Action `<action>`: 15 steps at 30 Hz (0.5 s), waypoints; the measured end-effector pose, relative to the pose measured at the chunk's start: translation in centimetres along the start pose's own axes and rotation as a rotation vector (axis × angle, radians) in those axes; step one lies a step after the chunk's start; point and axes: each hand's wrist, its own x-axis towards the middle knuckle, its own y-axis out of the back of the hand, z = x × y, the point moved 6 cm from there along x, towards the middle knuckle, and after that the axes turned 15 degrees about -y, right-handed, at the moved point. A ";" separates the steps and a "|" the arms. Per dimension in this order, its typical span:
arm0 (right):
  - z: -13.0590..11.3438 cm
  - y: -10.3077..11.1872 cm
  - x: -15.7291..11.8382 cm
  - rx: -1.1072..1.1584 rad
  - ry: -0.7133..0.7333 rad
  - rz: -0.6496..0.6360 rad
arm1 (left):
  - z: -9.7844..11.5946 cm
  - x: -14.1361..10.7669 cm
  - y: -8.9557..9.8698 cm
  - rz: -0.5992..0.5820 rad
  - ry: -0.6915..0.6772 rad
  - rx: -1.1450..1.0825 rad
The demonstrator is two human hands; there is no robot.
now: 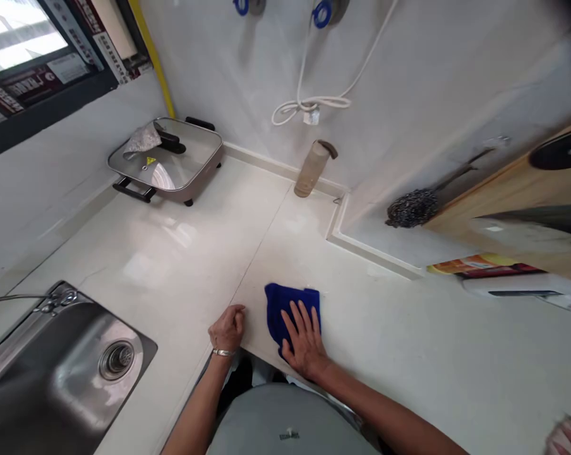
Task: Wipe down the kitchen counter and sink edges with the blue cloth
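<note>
A folded dark blue cloth [276, 313] lies on the white countertop [219, 253] near its front edge. My right hand [305, 346] rests flat on the cloth, fingers stretched out and slightly spread, pressing it against the surface. To the left of the cloth, my left hand [227, 327] is curled into a fist on the counter's edge, with nothing showing in it. A metal-banded watch or bracelet [223, 352] circles the left wrist.
A steel sink [53, 379] is set in at left. An electric pan [172, 158] with a glass lid stands in the back corner. Near the wall are a brownish cylindrical bottle [312, 169], a hanging steel-wool scrubber [412, 208] and a tied white cord [314, 101].
</note>
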 end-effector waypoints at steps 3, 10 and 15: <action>-4.5 -0.1 3.9 0.105 0.082 0.036 | -0.1 -0.2 -0.1 0.013 0.010 0.024; -8.5 0.0 14.1 0.231 0.017 0.116 | -0.8 -0.6 0.2 0.065 0.025 0.076; -4.2 1.1 19.8 0.206 -0.069 0.142 | -0.8 -0.4 0.0 0.015 -0.069 0.110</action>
